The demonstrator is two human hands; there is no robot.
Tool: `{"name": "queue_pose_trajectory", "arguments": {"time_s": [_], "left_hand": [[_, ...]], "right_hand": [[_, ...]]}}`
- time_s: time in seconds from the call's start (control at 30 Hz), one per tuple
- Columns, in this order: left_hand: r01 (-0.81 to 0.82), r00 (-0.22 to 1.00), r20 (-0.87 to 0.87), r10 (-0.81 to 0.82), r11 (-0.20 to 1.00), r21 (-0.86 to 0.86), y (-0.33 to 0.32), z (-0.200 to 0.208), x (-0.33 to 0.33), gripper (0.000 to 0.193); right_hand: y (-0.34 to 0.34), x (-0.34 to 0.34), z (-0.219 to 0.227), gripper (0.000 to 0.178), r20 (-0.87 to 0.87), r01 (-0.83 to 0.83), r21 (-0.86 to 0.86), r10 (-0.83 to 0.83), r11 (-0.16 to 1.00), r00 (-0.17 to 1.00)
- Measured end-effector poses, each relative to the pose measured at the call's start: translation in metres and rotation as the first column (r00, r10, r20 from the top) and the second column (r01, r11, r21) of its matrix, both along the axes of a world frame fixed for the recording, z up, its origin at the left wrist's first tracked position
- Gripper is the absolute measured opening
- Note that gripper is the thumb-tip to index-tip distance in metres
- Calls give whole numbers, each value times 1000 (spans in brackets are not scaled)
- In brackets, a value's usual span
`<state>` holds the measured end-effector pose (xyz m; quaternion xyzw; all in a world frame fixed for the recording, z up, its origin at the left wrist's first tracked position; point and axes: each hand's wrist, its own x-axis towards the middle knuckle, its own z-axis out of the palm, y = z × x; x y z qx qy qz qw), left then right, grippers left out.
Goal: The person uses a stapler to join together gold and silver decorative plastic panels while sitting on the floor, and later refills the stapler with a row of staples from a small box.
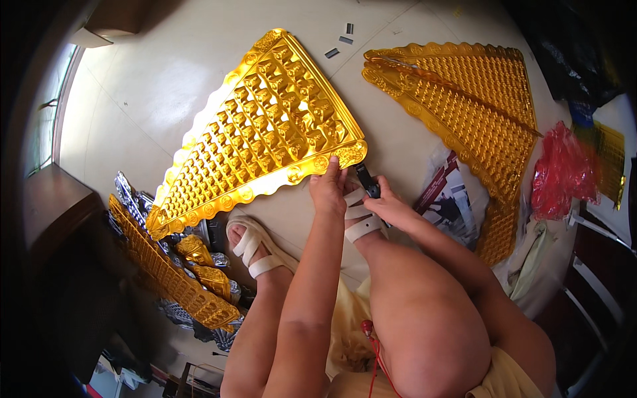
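Observation:
A large gold embossed triangular panel [265, 119] with scalloped edges tilts in front of me above the pale floor. My left hand [328, 186] pinches its near right corner, thumb on top and the other fingers mostly hidden beneath. Closed around a black stapler [366, 180], my right hand [388, 202] holds the tool's front end against or just beside that same corner. Whether its jaws are pressed together cannot be seen.
Folded gold panels [458, 99] lie at the right, near a red plastic bundle [564, 172] and a printed plastic bag [451, 205]. Gold and silver pieces [176, 265] are heaped at the left. Small staple strips [346, 40] lie on the floor beyond the panel. My sandalled feet [249, 245] stand close by.

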<state>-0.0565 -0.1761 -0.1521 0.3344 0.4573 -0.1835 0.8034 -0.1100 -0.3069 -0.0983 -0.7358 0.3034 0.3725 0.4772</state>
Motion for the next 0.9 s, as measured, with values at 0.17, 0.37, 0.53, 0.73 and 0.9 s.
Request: {"name": "queue_pose_trajectory", "arguments": {"time_s": [0.17,0.37,0.53,0.73,0.9], "left_hand": [[21,1000,-6,-20,1000,23,-1,3,3,28],[-89,996,25,89,996,10,-7,-6,5,30],[-112,993,43,112,994,-3,-5,-8,8,29],[-111,994,10,111,994,-6,-7,-4,10,28],[-93,996,-16,93,995,-28,-6,-1,9,28]], "right_hand": [[8,13,4,61,-5,12,25,-12,1000,1000],[9,11,-34,57,43,121,57,-124,991,991],[20,18,-26,52,-8,258,194,-262,946,965],[26,32,-13,48,-24,340,214,-343,916,939],[26,34,-21,53,86,297,218,-321,930,943]]}}
